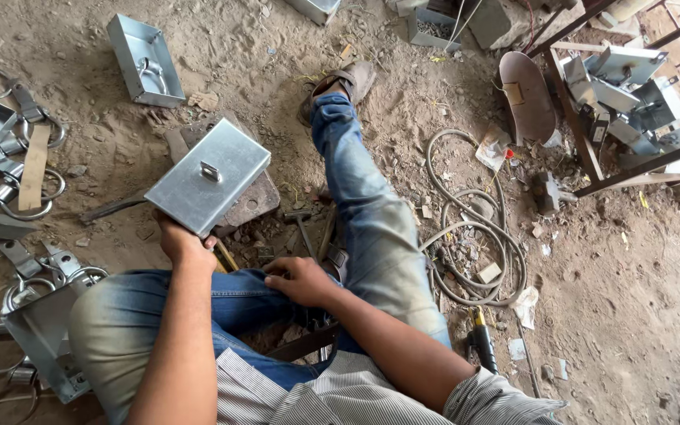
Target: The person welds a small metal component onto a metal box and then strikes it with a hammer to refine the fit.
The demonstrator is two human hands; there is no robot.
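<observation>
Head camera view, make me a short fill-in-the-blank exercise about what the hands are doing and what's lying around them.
1. The left hand holds up a flat metal ____ with a small handle on top.
2. The right hand rests on the person's ____.
3. A coiled hose lies on the dirt to the ____ of the outstretched leg.
4. The foot at the end of that leg wears a ____.

Missing words: lid; thigh; right; sandal

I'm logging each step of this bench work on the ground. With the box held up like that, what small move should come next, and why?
Probably lower the metal box onto the flat block beneath it. The left hand alone holds it by one corner, tilted in the air, while the right hand rests on the lap, near the hammer.
</observation>
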